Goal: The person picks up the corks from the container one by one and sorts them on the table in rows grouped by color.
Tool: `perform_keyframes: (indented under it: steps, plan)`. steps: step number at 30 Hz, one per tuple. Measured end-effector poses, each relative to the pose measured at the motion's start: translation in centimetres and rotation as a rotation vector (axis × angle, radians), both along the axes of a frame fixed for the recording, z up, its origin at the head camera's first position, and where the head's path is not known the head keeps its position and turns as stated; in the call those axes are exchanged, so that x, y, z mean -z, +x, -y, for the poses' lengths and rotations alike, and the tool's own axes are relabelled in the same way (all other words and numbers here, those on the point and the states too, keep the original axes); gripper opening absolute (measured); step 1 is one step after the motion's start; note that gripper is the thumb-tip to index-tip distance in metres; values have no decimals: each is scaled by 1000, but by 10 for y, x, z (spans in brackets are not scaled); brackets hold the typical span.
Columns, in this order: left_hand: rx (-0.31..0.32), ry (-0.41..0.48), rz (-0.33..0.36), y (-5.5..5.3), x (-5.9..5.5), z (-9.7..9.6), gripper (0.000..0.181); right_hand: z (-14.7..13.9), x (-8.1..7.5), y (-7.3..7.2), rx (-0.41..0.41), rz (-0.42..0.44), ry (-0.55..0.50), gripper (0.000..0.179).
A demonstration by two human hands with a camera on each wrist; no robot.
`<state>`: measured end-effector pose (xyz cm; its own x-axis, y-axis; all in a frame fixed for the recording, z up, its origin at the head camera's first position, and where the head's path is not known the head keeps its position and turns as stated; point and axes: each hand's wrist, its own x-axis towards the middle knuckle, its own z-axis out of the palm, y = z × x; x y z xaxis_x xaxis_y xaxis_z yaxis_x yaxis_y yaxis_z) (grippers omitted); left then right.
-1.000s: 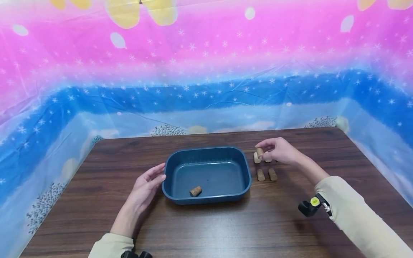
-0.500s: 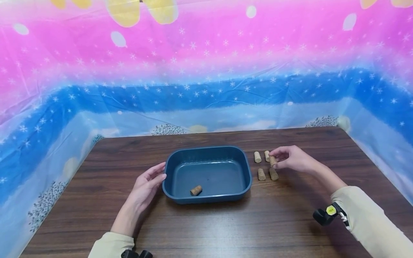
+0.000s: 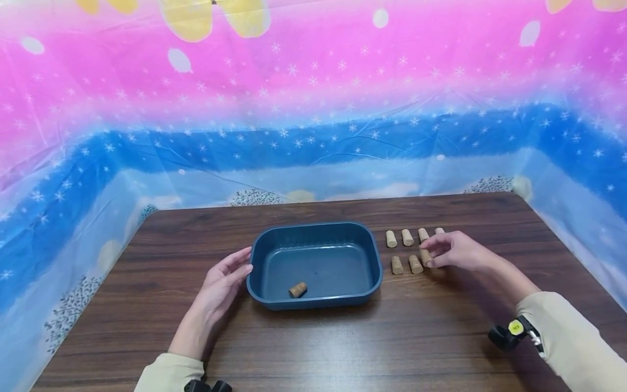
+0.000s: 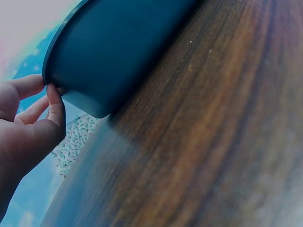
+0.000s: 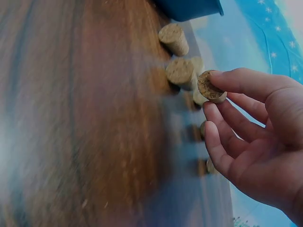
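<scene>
My right hand (image 3: 455, 250) pinches a cork (image 5: 211, 88) between thumb and fingers, at the right end of the front row. Beside it, two corks of that row stand upright, the nearer one (image 3: 415, 264) just left of the held cork. Behind them runs a back row of corks (image 3: 407, 237), partly covered by my right hand at its right end. My left hand (image 3: 222, 280) holds the left rim of a dark blue plastic basin (image 3: 313, 301), thumb and fingertips at its edge in the left wrist view. One cork (image 3: 297, 289) lies on its side inside the basin, near the front.
Everything stands on a dark wood-grain table (image 3: 313, 348). A pink and blue printed cloth (image 3: 313, 109) hangs behind the table and along both sides. The basin's right wall is close to the rows of corks. A black camera (image 3: 506, 336) sits on my right wrist.
My right hand has moved rightward and nearer with the pinched cork, from above the back row to the front row's right end. Left hand and basin have stayed in place.
</scene>
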<state>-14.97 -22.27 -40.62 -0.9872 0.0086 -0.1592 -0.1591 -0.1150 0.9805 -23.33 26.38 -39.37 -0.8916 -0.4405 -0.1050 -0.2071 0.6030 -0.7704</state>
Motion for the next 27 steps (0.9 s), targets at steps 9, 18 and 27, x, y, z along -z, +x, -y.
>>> perform_keyframes:
  steps: [9, 18, 27]
  plan:
    - [-12, 35, -16, -1, 2, 1, 53, -17, 11, 4, 16, 3, 36, 42]
    - [-6, 33, -12, -1, 2, 1, 54, -16, 17, 6, 64, 22, 8, 44]
    - [-8, 46, -21, -2, 2, 0, 53, -14, 20, 6, 67, 36, -9, 45]
